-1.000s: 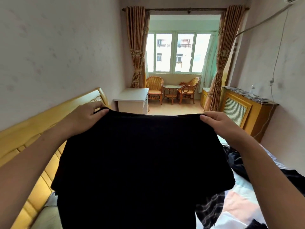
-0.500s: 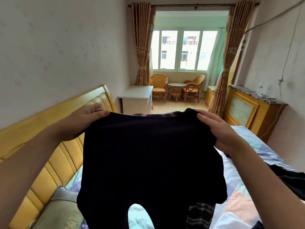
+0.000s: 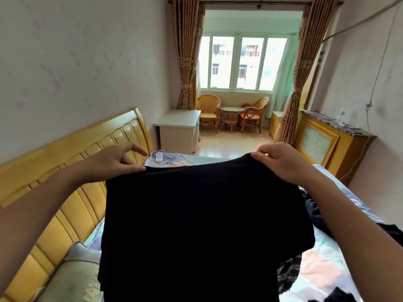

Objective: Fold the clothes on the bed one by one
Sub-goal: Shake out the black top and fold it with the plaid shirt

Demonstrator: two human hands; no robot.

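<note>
No text, label or number is clear enough to read.

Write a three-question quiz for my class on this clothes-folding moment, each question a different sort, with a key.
1. True or false: both hands hold the black garment by its top edge.
2. Which hand has its index finger stretched straight out? A) left hand B) right hand
3. Fill in: the garment hangs above the ___.

Key: 1 true; 2 A; 3 bed
</note>
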